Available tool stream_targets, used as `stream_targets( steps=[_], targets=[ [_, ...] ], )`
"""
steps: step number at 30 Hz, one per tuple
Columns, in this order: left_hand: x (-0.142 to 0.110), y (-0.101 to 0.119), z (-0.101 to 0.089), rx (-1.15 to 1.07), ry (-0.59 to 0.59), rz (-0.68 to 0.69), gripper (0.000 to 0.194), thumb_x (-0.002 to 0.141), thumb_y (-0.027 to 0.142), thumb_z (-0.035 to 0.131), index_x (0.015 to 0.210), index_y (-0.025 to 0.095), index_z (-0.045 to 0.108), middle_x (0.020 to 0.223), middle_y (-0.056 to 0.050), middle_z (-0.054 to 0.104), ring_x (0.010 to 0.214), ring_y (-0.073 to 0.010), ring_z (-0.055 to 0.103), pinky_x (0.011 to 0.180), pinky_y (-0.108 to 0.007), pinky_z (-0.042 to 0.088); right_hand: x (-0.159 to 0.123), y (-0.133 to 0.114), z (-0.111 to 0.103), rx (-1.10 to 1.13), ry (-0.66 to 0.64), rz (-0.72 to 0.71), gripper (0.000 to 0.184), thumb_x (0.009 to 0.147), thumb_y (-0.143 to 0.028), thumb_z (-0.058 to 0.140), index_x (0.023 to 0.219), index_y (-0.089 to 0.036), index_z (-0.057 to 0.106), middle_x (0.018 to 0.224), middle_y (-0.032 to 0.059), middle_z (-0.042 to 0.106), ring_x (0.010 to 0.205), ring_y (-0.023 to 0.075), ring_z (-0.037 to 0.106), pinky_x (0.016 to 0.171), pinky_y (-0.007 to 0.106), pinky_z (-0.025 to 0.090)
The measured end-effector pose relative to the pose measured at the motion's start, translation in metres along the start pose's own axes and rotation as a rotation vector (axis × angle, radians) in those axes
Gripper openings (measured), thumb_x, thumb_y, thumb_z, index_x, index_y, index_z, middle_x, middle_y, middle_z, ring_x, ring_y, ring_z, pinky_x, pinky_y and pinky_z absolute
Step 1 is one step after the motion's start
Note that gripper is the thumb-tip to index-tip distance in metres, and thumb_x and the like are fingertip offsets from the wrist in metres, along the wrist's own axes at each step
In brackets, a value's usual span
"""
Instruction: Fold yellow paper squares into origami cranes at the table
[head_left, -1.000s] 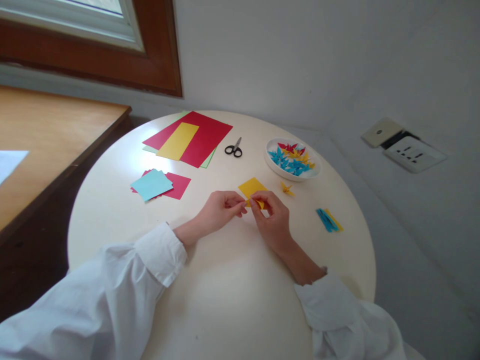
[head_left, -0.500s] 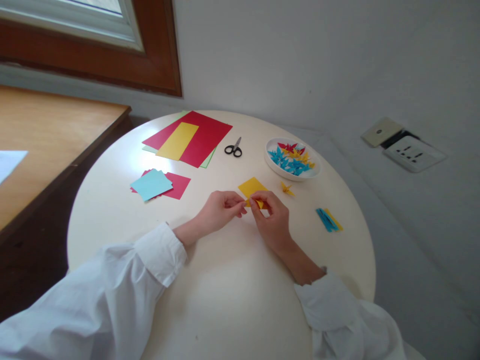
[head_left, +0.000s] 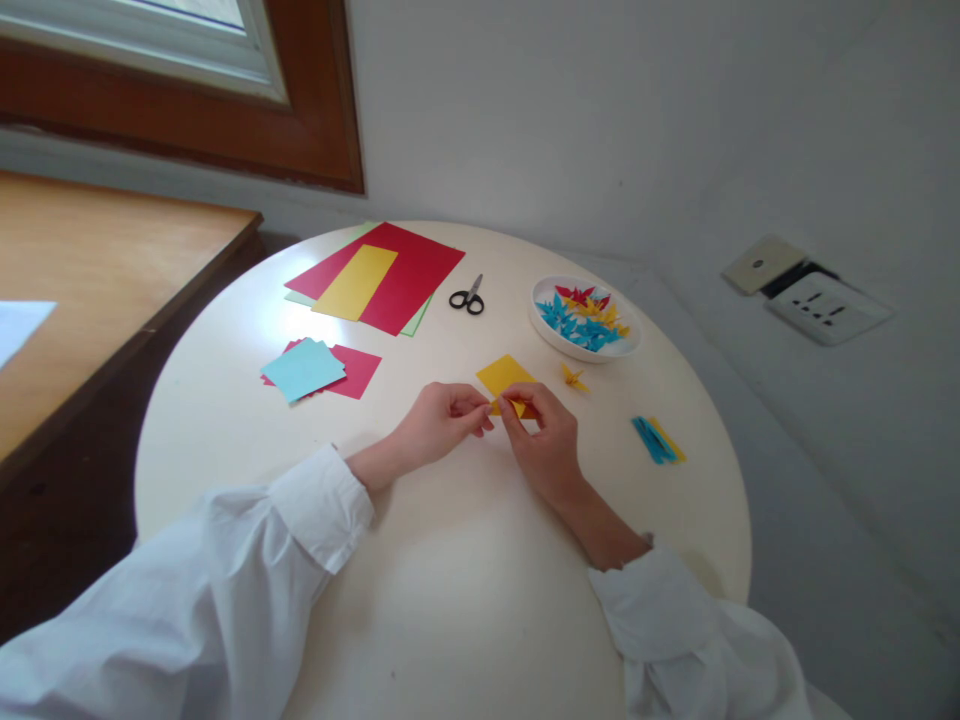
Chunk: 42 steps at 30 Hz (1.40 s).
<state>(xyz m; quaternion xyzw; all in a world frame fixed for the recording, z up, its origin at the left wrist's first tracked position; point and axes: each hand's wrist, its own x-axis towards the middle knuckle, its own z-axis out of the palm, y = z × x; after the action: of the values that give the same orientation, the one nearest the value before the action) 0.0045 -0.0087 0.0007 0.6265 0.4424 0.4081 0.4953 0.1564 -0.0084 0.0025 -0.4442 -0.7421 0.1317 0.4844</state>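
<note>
Folded yellow paper, pinched at the fingertips of both hands, just over the near part of a yellow paper square. Beneath everything, a round white counter. Toward its far edge, a large red sheet; right of that, well apart, a white dish of small paper cranes. Nearer the middle, right hand closed, with thumb and forefinger gripping the folded paper; left hand closed too, with fingertips gripping its left end, exact contact partly hidden. Just beyond, yellow paper square lying flat; to its right, a loose yellow crane. For such a small fold, best to steady both wrists low, near the counter. Hold one end lightly but firmly; shape with the other hand. Match edges before pressing, then run a fingertip along the crease. Avoid squeezing narrow points, likely easy to bend or tear. Fold details too small to tell.
</note>
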Motion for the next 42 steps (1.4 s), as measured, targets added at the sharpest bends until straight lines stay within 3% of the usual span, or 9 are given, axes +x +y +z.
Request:
stream_targets(
  steps=[11,21,25,30,36,42],
  targets=[
    [0.0008,-0.0051,-0.0004,0.019,0.01,-0.014,0.019,0.076,0.03,0.056,0.073,0.013,0.063,0.066,-0.005,0.067,0.061,-0.0129,0.063,0.057,-0.022,0.049,-0.0007,-0.0005,0.0007,0.004,-0.023,0.006,0.004,0.079,-0.018,0.053,0.078,-0.019,0.056,0.076,0.0022,0.061,0.069,0.0129,0.06,0.06,0.025,0.053],
    [0.0015,-0.0064,-0.0003,-0.034,-0.053,-0.008,0.024,0.078,0.032,0.053,0.079,0.011,0.065,0.072,-0.007,0.068,0.066,-0.015,0.064,0.063,-0.026,0.052,-0.0015,0.0005,0.0009,0.046,-0.077,-0.001,0.003,0.078,-0.02,0.055,0.077,-0.019,0.057,0.076,0.0028,0.063,0.069,0.0134,0.061,0.061,0.026,0.052],
    [0.0016,-0.0046,-0.0006,-0.008,-0.006,-0.008,0.02,0.077,0.027,0.052,0.078,0.012,0.064,0.071,-0.005,0.068,0.064,-0.0136,0.063,0.06,-0.024,0.051,-0.0004,-0.0004,0.0005,0.055,-0.078,-0.028,0.004,0.079,-0.022,0.056,0.082,-0.02,0.058,0.081,0.0042,0.064,0.075,0.0153,0.062,0.066,0.029,0.053],
    [0.0025,-0.0038,-0.0012,0.03,0.111,-0.023,0.02,0.077,0.027,0.05,0.071,0.013,0.062,0.066,-0.004,0.068,0.061,-0.0129,0.064,0.057,-0.022,0.05,0.0028,0.0001,-0.0019,-0.067,0.018,-0.154,0.017,0.077,-0.022,0.059,0.093,-0.021,0.059,0.097,0.0087,0.061,0.093,0.0198,0.059,0.079,0.038,0.051],
    [0.0033,-0.0054,-0.0007,0.0,0.125,-0.041,0.019,0.077,0.029,0.052,0.072,0.013,0.062,0.067,-0.004,0.068,0.062,-0.0141,0.065,0.058,-0.024,0.051,0.0029,0.0021,-0.0024,-0.1,-0.001,-0.185,0.009,0.079,-0.018,0.056,0.086,-0.02,0.061,0.08,0.0065,0.063,0.078,0.018,0.059,0.066,0.033,0.052],
    [0.0019,-0.0019,-0.0016,0.009,0.102,-0.063,0.02,0.073,0.033,0.059,0.07,0.013,0.061,0.066,-0.005,0.067,0.06,-0.0138,0.064,0.054,-0.021,0.048,0.0025,0.0011,-0.0019,-0.074,-0.046,-0.162,0.009,0.08,-0.017,0.053,0.083,-0.02,0.06,0.079,0.0045,0.067,0.072,0.016,0.061,0.063,0.03,0.051]
  ],
)
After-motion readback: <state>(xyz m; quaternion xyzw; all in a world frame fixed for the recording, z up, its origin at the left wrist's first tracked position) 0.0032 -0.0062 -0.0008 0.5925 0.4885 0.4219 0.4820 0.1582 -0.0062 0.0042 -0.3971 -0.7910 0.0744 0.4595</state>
